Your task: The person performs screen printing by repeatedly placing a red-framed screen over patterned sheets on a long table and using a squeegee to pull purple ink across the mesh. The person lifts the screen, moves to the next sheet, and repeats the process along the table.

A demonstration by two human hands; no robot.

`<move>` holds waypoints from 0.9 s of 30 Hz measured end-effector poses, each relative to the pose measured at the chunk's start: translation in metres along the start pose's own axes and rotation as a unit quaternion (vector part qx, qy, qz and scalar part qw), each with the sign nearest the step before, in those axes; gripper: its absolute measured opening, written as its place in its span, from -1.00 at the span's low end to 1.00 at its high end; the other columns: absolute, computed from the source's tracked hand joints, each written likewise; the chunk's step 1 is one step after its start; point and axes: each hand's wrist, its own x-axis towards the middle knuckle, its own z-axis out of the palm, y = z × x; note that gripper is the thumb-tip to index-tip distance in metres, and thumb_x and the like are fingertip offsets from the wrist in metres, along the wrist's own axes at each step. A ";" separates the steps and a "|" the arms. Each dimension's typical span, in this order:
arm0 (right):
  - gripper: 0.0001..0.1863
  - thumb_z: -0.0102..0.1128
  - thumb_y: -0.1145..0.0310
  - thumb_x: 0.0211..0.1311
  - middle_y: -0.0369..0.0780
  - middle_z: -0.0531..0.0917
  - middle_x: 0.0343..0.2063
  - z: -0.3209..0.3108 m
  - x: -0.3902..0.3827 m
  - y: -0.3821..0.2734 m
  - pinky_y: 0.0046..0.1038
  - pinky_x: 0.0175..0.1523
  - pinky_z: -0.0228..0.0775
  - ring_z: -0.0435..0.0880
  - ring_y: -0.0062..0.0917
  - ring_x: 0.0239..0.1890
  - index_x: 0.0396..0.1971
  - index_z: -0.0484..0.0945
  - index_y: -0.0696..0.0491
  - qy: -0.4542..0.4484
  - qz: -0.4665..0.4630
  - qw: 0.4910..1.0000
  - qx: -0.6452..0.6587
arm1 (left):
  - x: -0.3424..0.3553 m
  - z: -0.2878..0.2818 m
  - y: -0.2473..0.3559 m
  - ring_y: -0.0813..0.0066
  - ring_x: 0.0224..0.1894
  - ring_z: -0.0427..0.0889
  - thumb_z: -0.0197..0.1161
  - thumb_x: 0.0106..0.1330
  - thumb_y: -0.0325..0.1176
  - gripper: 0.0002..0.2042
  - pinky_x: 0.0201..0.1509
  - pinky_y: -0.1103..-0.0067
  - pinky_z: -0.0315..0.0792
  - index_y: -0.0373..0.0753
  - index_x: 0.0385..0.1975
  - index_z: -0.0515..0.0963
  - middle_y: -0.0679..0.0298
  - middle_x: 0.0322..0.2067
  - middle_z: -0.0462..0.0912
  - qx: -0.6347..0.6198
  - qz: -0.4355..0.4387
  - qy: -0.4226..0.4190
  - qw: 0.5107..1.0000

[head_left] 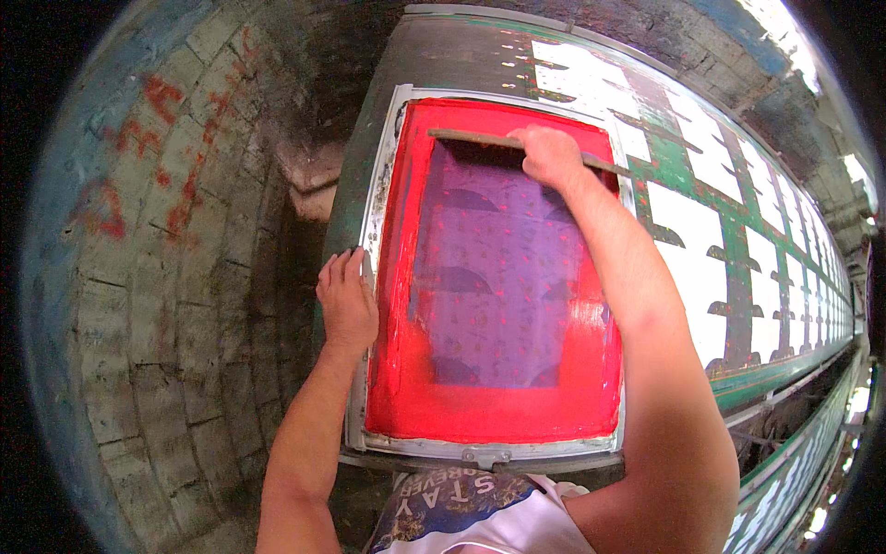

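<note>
A printing screen (pixel 498 411) with red ink round a purple translucent middle lies in a silvery metal frame (pixel 403 447) on a long green table. My right hand (pixel 551 157) grips a long squeegee (pixel 466 137), held crosswise near the screen's far end, with dark ink under it. My left hand (pixel 346 295) holds the frame's left side, its fingers curled at the edge. Through the purple area faint dark curved shapes show. A metal clamp or hinge (pixel 484 457) sits at the middle of the frame's near side.
The green table (pixel 738 392) runs away to the right, bearing rows of white pieces (pixel 692 240) with dark shapes between them. A second green rack or table (pixel 775 499) lies beyond it at lower right. A block wall (pixel 138 305) with red paint marks stands at the left, close beside the table.
</note>
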 end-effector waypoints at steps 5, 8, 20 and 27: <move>-0.46 0.20 0.43 0.24 -0.05 0.84 0.06 -0.011 0.040 0.027 0.04 0.20 0.70 0.82 -0.07 0.14 0.23 0.78 -0.20 -0.018 0.006 1.000 -0.004 | 0.001 -0.001 0.002 -0.23 0.49 0.36 0.20 0.45 -0.53 -0.43 0.60 -0.06 0.20 -0.23 0.49 0.43 -0.08 0.39 0.49 0.002 0.003 0.009 1.000; -0.45 0.19 0.43 0.24 -0.04 0.85 0.02 -0.011 0.046 0.033 0.03 0.21 0.69 0.82 -0.08 0.14 0.23 0.78 -0.22 -0.028 0.016 0.999 -0.002 | -0.001 0.001 -0.001 -0.22 0.48 0.37 0.19 0.45 -0.53 -0.43 0.59 -0.06 0.20 -0.21 0.49 0.43 -0.07 0.39 0.50 0.003 0.019 0.016 1.000; -0.53 0.17 0.44 0.21 0.02 0.85 -0.05 -0.036 0.008 0.012 0.02 0.19 0.66 0.83 -0.01 0.08 0.12 0.79 -0.09 -0.116 -0.006 0.992 0.051 | 0.000 -0.002 -0.002 -0.17 0.45 0.42 0.22 0.45 -0.54 -0.55 0.54 -0.02 0.27 -0.13 0.33 0.65 -0.02 0.31 0.59 -0.025 0.029 0.025 0.999; -0.57 0.26 0.43 0.12 -0.02 0.86 -0.13 -0.049 -0.112 -0.054 0.10 0.08 0.69 0.84 -0.01 0.01 0.02 0.80 -0.13 -0.134 -0.041 0.989 0.046 | -0.003 0.004 -0.012 -0.12 0.36 0.51 0.27 0.42 -0.53 -0.65 0.46 0.02 0.35 -0.14 0.16 0.75 0.07 0.16 0.68 -0.049 0.065 0.073 0.994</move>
